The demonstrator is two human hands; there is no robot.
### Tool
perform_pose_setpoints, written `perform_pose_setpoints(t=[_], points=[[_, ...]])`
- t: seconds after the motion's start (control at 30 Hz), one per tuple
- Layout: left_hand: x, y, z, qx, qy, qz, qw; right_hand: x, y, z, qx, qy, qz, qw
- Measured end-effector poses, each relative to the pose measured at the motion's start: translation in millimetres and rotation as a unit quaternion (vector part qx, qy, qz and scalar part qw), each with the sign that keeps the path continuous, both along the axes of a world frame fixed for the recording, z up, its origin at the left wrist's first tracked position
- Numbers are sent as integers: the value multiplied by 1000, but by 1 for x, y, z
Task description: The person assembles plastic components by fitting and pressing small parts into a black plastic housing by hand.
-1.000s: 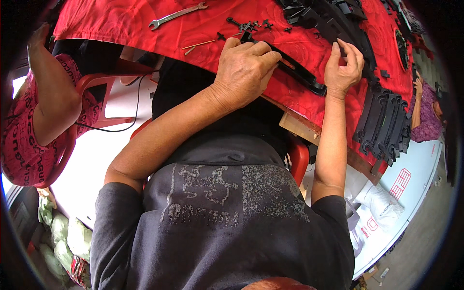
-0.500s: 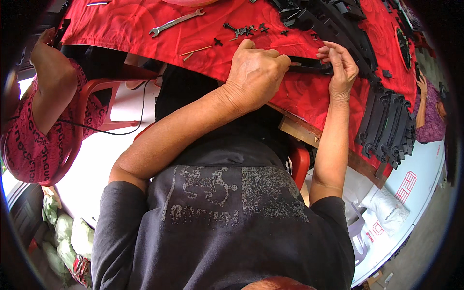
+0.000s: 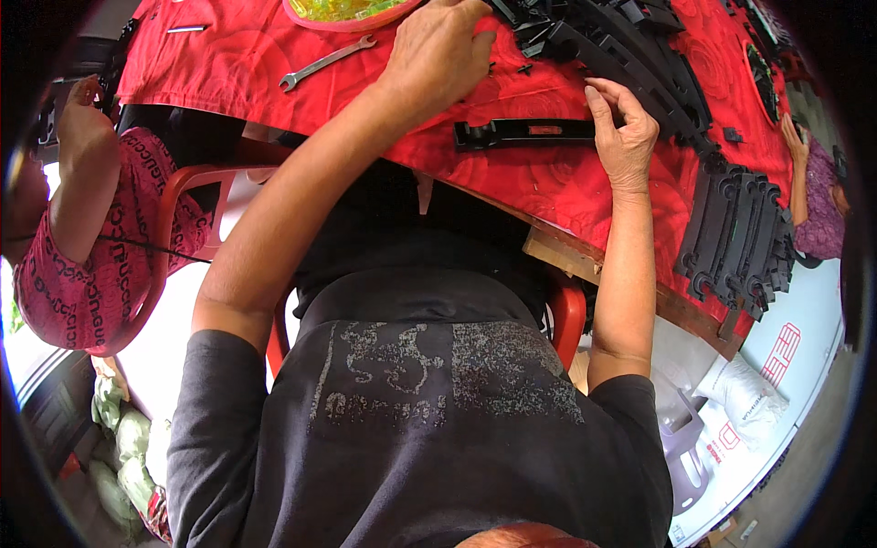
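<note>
A long black plastic part (image 3: 525, 132) with a small reddish piece set in its middle lies on the red tablecloth in front of me. My right hand (image 3: 628, 135) rests at its right end and hides that end. The thumb and forefinger there are bent but apart, with nothing visible between them. Farther off, my left hand (image 3: 440, 50) is stretched over the table beside small black cross-shaped pieces (image 3: 524, 68), mostly covering them. Its thumb stands away from the fingers; the fingertips are partly hidden.
A wrench (image 3: 327, 63) lies left of my left hand, below a pink-rimmed bowl of yellow pieces (image 3: 352, 20). Long black parts are piled (image 3: 630, 68) at the back right, and more are stacked (image 3: 738, 233) at the right edge. Another person (image 3: 87, 219) sits at the left.
My left hand has left the black part and moved away from me, toward the small cross-shaped pieces. The right hand stays by the part's right end. The bowl shows more fully.
</note>
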State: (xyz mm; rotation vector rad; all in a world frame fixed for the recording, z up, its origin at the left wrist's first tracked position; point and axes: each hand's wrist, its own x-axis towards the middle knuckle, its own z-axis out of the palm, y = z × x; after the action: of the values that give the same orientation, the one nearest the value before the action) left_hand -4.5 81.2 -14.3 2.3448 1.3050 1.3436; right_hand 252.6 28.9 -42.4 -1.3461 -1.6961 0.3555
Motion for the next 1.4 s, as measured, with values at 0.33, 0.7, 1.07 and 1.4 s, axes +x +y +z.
perform_pose_setpoints(t=[0.33, 0.7, 1.07, 1.4], points=[[12, 52, -26, -131, 179, 103, 970, 2, 10, -5, 100, -72, 8, 992], [1, 25, -23, -100, 168, 93, 976, -2, -6, 11, 9, 24, 64, 998], [-13, -47, 17, -247, -50, -73, 965, -1, -11, 15, -68, -3, 164, 984], [-7, -88, 34, -294, -57, -59, 952, -4, -21, 18, -174, 67, 150, 971]])
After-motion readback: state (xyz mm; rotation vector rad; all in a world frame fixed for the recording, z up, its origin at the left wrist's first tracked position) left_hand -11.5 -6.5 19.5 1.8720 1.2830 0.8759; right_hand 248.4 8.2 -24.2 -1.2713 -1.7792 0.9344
